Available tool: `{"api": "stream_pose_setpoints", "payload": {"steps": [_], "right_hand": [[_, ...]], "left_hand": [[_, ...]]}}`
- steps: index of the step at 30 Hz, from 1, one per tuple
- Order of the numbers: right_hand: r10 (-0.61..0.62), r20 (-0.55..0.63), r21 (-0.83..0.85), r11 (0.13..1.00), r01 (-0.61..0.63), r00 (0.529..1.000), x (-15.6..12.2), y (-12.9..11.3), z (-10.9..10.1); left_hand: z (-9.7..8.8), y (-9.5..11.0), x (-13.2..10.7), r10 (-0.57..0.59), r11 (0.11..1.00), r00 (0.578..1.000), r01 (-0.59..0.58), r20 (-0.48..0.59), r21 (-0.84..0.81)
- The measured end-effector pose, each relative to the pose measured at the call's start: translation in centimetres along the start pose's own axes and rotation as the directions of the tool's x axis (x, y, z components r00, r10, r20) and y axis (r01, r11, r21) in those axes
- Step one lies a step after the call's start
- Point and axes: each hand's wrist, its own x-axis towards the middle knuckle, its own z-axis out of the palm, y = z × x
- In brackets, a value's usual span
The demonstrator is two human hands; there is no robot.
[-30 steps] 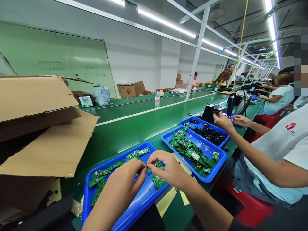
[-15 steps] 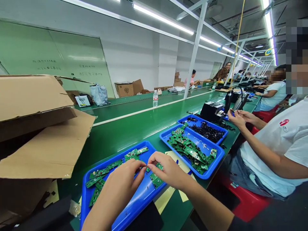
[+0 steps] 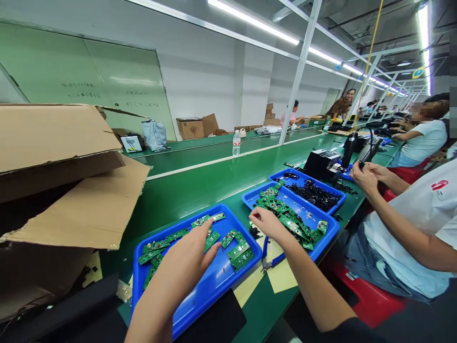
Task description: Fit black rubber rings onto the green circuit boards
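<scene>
My left hand (image 3: pixel 185 262) reaches over the near blue tray (image 3: pixel 214 281). Its fingers are stretched out and touch one of several green circuit boards (image 3: pixel 240 252) lying in that tray. My right hand (image 3: pixel 267 223) hovers just past the tray's right edge, above a small heap of black parts (image 3: pixel 254 232) on the green table. Its fingers are curled together, and what they pinch, if anything, is hidden. Blue-handled pliers (image 3: pixel 272 260) lie on yellow paper (image 3: pixel 283 278) below my right wrist.
A second blue tray (image 3: pixel 328 234) of green boards and a third (image 3: pixel 339 202) of black parts stand to the right. A co-worker's hands (image 3: pixel 367 174) work beside a black machine (image 3: pixel 321 163). An open cardboard box (image 3: pixel 60 190) fills the left. A water bottle (image 3: pixel 236 143) stands further back.
My hands were pinched together over the near tray. They have parted: the right went rightward to the black parts, and the left stayed over the boards with fingers extended. The view shifted slightly.
</scene>
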Motion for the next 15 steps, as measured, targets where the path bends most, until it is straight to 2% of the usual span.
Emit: {"api": "stream_pose_setpoints", "payload": {"steps": [4, 8, 11, 15], "right_hand": [[0.193, 0.157, -0.154, 0.973, -0.17, 0.968, 1.4, 1.9, -0.4], [0.278, 0.284, -0.275, 0.94, -0.2, 0.917, 1.8, 1.6, 0.2], [0.332, 0.316, -0.366, 0.907, -0.208, 0.889, 1.9, 1.4, 0.9], [0.382, 0.296, -0.469, 0.857, -0.215, 0.875, 2.0, 1.5, 1.5]], "left_hand": [[-0.1, -0.5, -0.2, 0.01, 1.0, 1.0, -0.01, -0.005, -0.018], [0.1, -0.4, -0.5, 0.033, 0.998, 0.999, -0.032, 0.024, -0.045], [0.2, -0.4, -0.7, 0.037, 0.998, 0.999, -0.035, 0.031, -0.06], [0.2, -0.8, -0.7, 0.061, 0.996, 0.998, -0.061, 0.003, -0.069]]}}
